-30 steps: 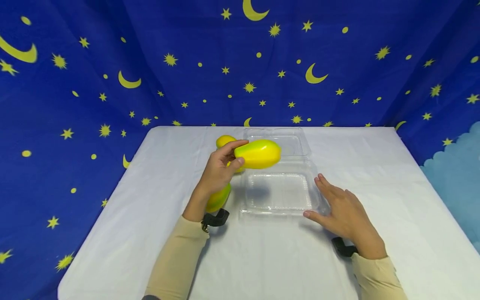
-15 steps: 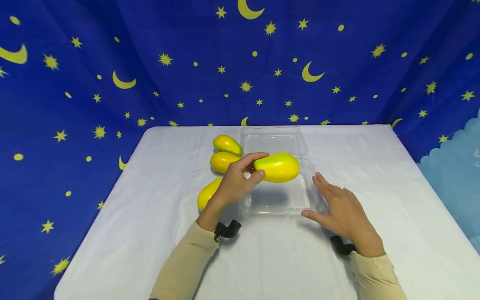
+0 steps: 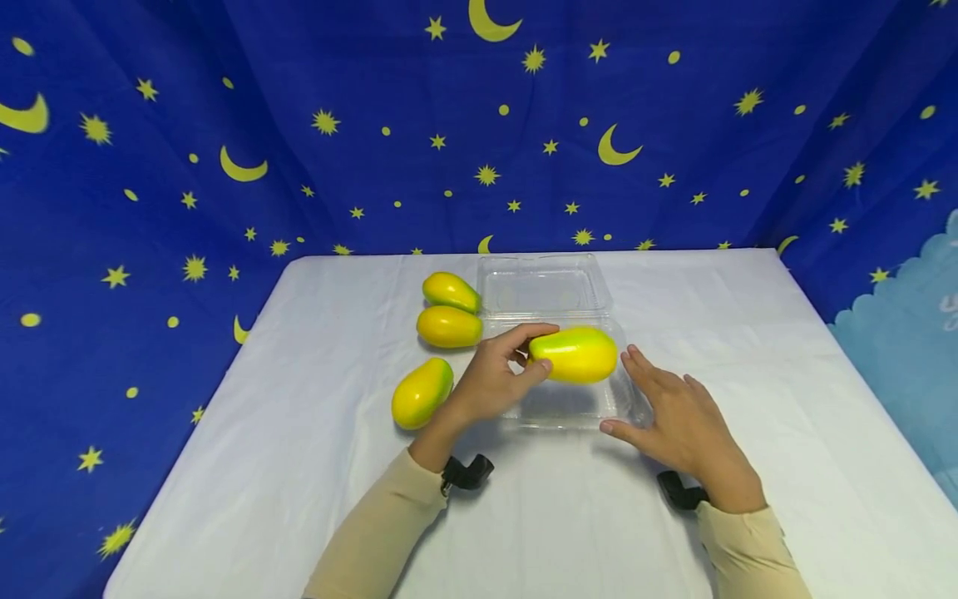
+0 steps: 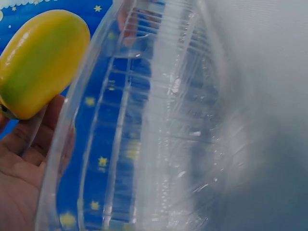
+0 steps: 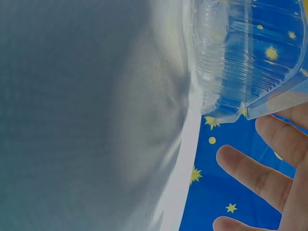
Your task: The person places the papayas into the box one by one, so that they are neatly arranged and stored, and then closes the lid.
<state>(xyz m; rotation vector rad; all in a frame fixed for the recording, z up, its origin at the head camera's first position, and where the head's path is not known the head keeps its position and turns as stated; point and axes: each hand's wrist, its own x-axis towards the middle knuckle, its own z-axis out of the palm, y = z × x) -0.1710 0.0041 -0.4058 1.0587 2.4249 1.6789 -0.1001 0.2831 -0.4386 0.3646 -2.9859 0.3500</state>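
Observation:
My left hand (image 3: 490, 378) holds a yellow-green papaya (image 3: 580, 355) by its narrow green end, thumb on the near side. The fruit hangs over the base of a clear plastic clamshell box (image 3: 561, 423), its round end pointing right. In the left wrist view, the papaya (image 4: 45, 62) shows above my fingers, beyond the box wall (image 4: 72, 115). My right hand (image 3: 681, 416) is at the box's right side, fingers spread and thumb apart, holding nothing. In the right wrist view, its fingertips (image 5: 269, 125) are right by the box's rim.
Three more papayas lie left of the box: one at the back (image 3: 451, 291), one just in front of it (image 3: 449, 327) and one nearer (image 3: 422, 393). The box's lid (image 3: 546, 287) lies folded back behind the base. White cloth (image 3: 224, 466) covers the table; a blue star-patterned curtain (image 3: 374, 83) hangs behind.
My left hand has carried the papaya right and toward me, from near the lid to over the base. The other papayas have come into fuller view. My right hand has stayed about still.

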